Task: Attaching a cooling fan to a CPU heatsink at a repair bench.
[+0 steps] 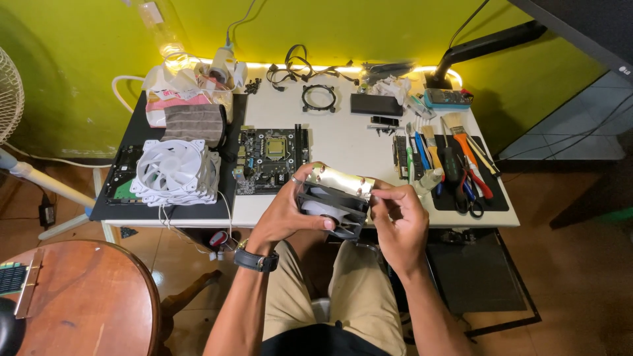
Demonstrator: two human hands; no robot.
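Both of my hands hold a processor cooler (333,198) above my lap, just in front of the table edge. It has a black fan frame with pale blades and a shiny metal fin block on top. My left hand (285,214) grips its left side, thumb across the fan face; a black watch is on that wrist. My right hand (399,221) holds the right side, fingertips at the metal block's corner.
On the white table (343,148) lie a dark motherboard (271,158), a stack of white fans (177,173) on a black mat, a black round bracket (319,98), and a mat with brushes, screwdrivers and pliers (455,168). A round wooden table (79,296) stands at lower left.
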